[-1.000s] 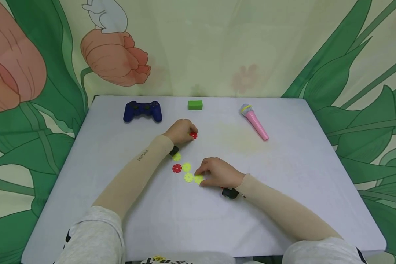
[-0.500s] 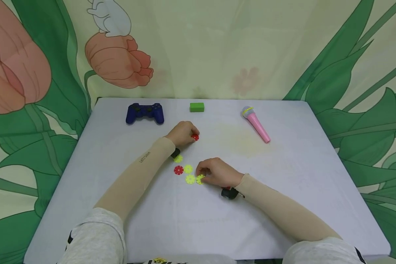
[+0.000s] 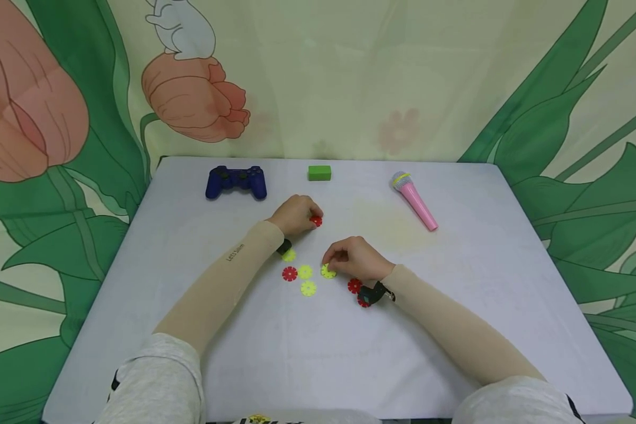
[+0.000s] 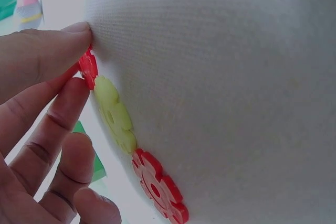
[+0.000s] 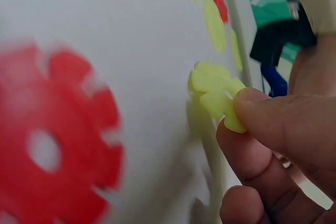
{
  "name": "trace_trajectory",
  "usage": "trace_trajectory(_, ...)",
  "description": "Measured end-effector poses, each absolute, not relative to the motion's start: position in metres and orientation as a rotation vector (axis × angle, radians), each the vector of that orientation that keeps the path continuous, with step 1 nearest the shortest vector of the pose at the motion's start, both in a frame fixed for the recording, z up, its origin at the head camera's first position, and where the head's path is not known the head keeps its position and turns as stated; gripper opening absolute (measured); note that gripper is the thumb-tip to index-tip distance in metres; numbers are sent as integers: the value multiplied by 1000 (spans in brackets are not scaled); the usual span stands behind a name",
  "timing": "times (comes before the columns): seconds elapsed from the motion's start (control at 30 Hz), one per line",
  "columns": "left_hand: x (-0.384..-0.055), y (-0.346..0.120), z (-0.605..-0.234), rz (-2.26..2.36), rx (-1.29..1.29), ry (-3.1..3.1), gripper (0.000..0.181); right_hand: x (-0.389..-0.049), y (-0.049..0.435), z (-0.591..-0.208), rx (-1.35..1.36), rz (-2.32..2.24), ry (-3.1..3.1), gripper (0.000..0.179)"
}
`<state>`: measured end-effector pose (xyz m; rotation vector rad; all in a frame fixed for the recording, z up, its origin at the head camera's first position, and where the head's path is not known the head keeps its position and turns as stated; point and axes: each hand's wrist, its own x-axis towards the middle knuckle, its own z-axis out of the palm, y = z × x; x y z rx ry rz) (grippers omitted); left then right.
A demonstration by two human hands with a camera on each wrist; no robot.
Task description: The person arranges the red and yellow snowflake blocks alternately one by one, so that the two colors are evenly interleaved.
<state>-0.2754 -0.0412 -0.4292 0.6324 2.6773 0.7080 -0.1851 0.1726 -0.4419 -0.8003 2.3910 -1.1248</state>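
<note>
In the head view my left hand holds a red flower-shaped disc by its edge. The left wrist view has this disc in a row with a yellow disc and another red disc, on the white surface. My right hand pinches a yellow flower-shaped disc between thumb and finger, tilted above the table in the right wrist view. Left of it lie a red disc and yellow discs. Under the right wrist are red discs, one partly hidden by the wrist camera.
Along the back of the white table sit a blue game controller, a green block and a pink toy microphone. A printed curtain hangs behind the table.
My right hand has moved away from my body, carrying the yellow disc from beside the lower yellow one. Red discs under its wrist now show more. The left hand keeps its hold on the red disc.
</note>
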Motion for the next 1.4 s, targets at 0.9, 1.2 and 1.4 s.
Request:
trace_trajectory(0.9,-279,-41,-436,693,650,2682,32,-258,164,-445,-475,-1100,2685,8)
trace_trajectory(1.2,-280,-43,-438,717,684,2691,29,-268,154,-445,-411,-1089,2778,8)
trace_trajectory(1.4,-281,-43,-437,729,680,2688,29,-271,151,-443,-360,-1034,2800,9)
